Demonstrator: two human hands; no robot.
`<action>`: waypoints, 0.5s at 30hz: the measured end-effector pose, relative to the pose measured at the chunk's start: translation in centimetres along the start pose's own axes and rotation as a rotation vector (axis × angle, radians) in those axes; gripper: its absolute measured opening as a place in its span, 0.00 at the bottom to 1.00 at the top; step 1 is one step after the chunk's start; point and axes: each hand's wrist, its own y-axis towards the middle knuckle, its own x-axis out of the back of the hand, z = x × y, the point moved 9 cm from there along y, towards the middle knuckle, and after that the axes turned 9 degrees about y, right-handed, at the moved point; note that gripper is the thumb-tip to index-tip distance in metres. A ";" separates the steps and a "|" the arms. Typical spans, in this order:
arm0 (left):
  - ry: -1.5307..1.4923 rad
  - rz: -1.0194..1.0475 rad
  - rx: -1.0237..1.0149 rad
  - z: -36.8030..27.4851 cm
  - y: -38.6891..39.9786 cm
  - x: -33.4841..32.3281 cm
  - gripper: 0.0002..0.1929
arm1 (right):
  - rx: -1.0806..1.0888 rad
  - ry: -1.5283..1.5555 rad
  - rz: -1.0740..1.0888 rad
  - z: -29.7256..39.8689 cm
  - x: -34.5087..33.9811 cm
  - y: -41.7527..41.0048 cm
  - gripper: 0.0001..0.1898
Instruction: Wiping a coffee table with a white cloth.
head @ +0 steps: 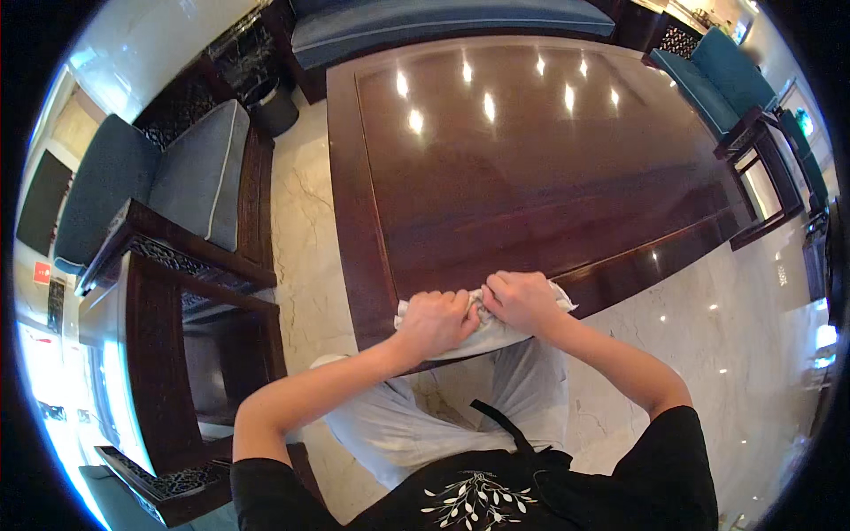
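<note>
At the near edge of a glossy dark wooden table (518, 179), a crumpled white cloth (488, 337) lies bunched under both fists. My left hand (437, 322) is closed on its left part, knuckles up. Close beside it, my right hand (521, 300) grips the cloth's upper right part. The fingers of the two hands are nearly touching. Part of the cloth is hidden beneath them, and its lower edge reaches the table's rim.
Left of the table stand a cushioned wooden armchair (199, 176), a dark side table (156, 358) and a black bin (272, 109). A blue-cushioned sofa (451, 30) is along the far side. Another armchair (720, 86) stands at the upper right, on the marble floor (697, 345).
</note>
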 end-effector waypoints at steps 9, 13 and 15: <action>0.067 -0.016 0.195 10.4 10.7 -2.9 0.18 | -0.068 -0.101 -0.096 -9.9 -2.2 10.3 0.16; 0.113 -0.122 0.275 14.1 15.7 -3.4 0.21 | -0.114 -0.166 -0.142 -14.1 -2.7 15.0 0.18; 0.110 -0.183 0.261 16.0 17.7 -4.0 0.22 | -0.110 -0.203 -0.168 -15.5 -3.0 16.9 0.19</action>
